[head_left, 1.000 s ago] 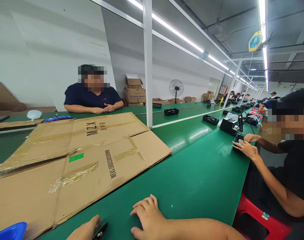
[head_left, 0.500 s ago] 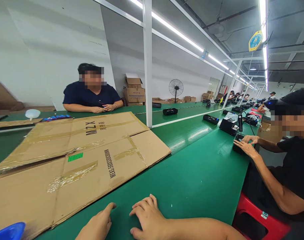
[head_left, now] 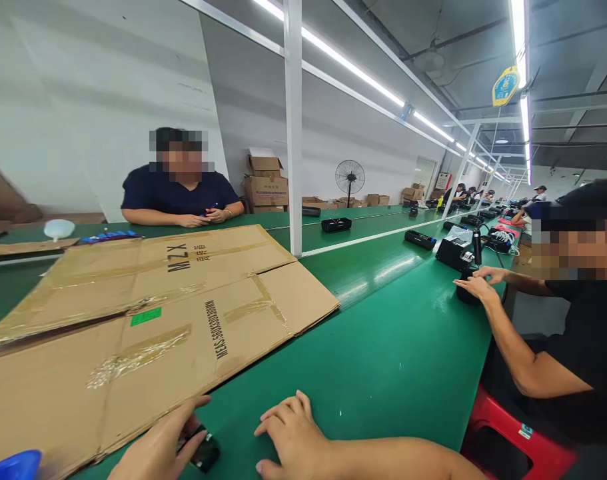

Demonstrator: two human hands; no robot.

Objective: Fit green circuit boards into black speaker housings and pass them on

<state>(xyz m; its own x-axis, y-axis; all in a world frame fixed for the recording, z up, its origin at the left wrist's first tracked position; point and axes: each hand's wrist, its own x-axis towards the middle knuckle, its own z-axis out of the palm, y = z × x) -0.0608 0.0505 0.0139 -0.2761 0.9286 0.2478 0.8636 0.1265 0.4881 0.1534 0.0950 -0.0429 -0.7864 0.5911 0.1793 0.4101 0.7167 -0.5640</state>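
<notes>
Lying on the green table just off the near edge of the flattened cardboard, a small black part, too small to identify, was pinched between thumb and fingers of the left hand. The right hand rested beside it, palm down, fingers spread, holding nothing. A co-worker's hands touched a black device farther right.

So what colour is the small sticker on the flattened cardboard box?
Green: the small rectangular sticker on the flattened brown cardboard box, best seen in the head view.
</notes>
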